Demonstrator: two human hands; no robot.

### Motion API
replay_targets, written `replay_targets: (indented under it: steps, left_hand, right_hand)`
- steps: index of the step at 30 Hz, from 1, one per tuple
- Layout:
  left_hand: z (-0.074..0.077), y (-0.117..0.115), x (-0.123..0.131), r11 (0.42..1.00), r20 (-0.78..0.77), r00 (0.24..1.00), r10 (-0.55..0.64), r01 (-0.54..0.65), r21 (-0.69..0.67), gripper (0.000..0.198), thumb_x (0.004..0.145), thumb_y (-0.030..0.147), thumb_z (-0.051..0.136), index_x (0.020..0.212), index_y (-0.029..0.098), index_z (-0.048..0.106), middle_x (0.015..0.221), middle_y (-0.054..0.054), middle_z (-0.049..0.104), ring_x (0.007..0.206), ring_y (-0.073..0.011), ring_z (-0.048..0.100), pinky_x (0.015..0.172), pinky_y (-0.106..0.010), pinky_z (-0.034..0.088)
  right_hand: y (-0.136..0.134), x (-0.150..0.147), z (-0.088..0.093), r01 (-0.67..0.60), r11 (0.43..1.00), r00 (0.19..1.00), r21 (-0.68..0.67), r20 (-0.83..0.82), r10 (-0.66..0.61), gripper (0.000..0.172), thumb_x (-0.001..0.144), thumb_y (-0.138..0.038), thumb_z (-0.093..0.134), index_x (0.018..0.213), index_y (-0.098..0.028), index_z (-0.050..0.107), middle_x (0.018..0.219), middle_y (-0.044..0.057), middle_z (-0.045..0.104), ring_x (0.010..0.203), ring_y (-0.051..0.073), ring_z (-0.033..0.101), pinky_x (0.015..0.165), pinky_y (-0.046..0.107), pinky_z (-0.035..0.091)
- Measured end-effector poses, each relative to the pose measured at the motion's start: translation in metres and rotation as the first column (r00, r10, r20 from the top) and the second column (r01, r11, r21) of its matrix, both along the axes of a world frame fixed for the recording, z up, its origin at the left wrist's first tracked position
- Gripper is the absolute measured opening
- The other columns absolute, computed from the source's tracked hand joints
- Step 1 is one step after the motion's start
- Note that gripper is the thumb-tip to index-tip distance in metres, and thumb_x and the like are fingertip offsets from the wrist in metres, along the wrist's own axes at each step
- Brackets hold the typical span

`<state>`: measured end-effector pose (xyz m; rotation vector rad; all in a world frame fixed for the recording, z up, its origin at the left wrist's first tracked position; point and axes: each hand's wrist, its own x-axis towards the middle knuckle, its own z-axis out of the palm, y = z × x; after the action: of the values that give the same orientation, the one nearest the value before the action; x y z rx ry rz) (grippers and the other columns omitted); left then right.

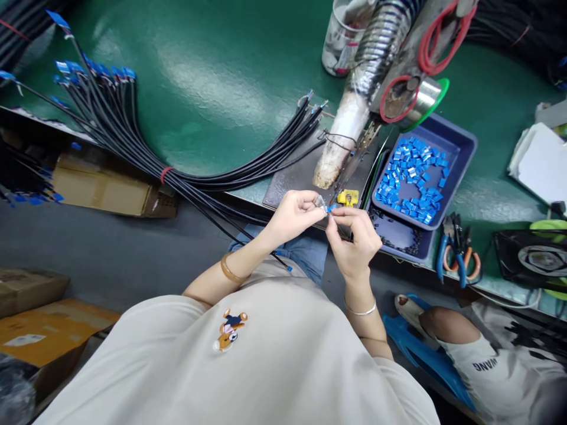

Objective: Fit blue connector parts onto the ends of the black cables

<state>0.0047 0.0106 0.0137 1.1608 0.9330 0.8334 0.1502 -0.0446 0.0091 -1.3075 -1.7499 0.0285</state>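
My left hand (295, 215) and my right hand (354, 239) meet in front of my chest at the bench edge. Both are closed in a pinch on a small blue connector part (330, 208) with a short clear piece beside it. A thin black cable (248, 239) runs from under my left wrist back to the bundle. Just beyond my fingers stands a small yellow fixture (348, 197) on a dark plate (292, 180).
A tied bundle of black cables (146, 156) with blue ends fans over the green bench (221, 77). A blue tray (460, 147) holds several blue parts. Pliers (458, 254) lie right of it. A wrapped machine arm (354, 112) hangs above. Another person's leg (447, 327) is lower right.
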Motion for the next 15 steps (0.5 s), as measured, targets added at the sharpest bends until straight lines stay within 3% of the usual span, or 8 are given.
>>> replay_targets:
  steps: [15]
  left_hand:
    - [0.0074,0.0023,0.0005,1.0,0.035,0.999,-0.003,0.003,0.018,0.021,0.07,0.018,0.06,0.059,0.017,0.043,0.052,0.006,0.03,0.05,-0.0046,0.025,0.05,-0.024,0.015]
  right_hand:
    - [0.0017,-0.0032,0.0073,0.03,0.996,0.987,-0.081,-0.156,-0.042,0.01,0.084,-0.012,0.068,0.082,-0.021,0.065,0.087,0.001,0.072,0.082,0.014,0.069,0.071,0.028,0.058]
